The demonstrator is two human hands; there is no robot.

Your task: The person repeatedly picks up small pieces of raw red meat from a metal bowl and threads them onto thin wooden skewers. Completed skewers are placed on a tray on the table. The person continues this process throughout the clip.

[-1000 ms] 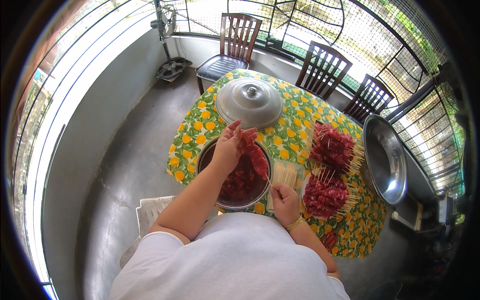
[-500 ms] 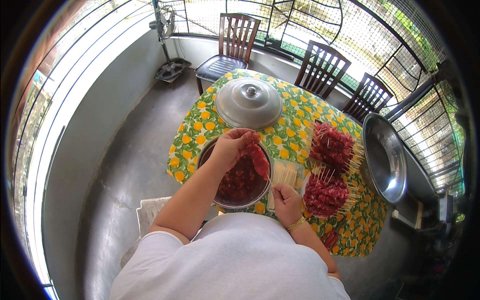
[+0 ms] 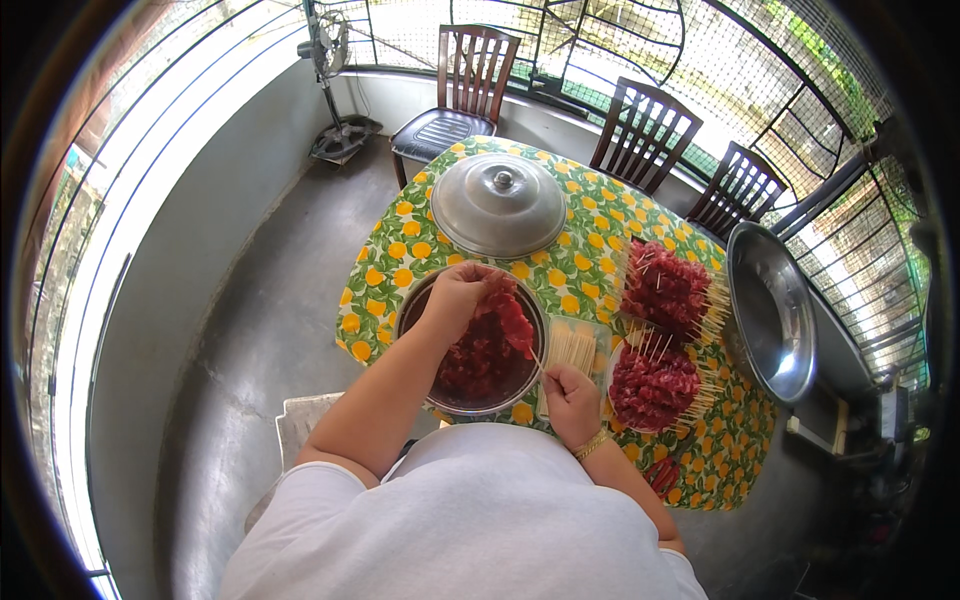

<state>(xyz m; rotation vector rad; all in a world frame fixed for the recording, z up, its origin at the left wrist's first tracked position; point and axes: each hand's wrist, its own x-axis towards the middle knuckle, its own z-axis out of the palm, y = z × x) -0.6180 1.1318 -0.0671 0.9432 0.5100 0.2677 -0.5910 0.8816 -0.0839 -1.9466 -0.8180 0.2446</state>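
Over a round metal bowl (image 3: pixel 402 322) of dark red raw meat pieces (image 3: pixel 472 368), my left hand (image 3: pixel 452 302) pinches the upper end of a red meat strip (image 3: pixel 514 326). My right hand (image 3: pixel 573 402) is closed on a thin wooden skewer (image 3: pixel 540 364), whose upper part runs into the strip's lower end. A bundle of bare skewers (image 3: pixel 573 350) lies on a clear plastic sheet or tray just beyond my right hand. To the right are two heaps of skewered meat, a far one (image 3: pixel 664 290) and a near one (image 3: pixel 652 386), their sticks poking outward.
A domed metal lid (image 3: pixel 498 205) rests on the fruit-patterned tablecloth (image 3: pixel 385 250) behind the bowl. At the table's right edge a large steel basin (image 3: pixel 770 312) stands tilted. Red-handled tool (image 3: pixel 661 476) lies near right. Wooden chairs (image 3: pixel 645 135) line the far side; a fan (image 3: pixel 335 95) stands far left.
The meat strip and skewer have shifted slightly, and the skewer leans a little more to the left. Both hands keep their grip and stay nearly in place.
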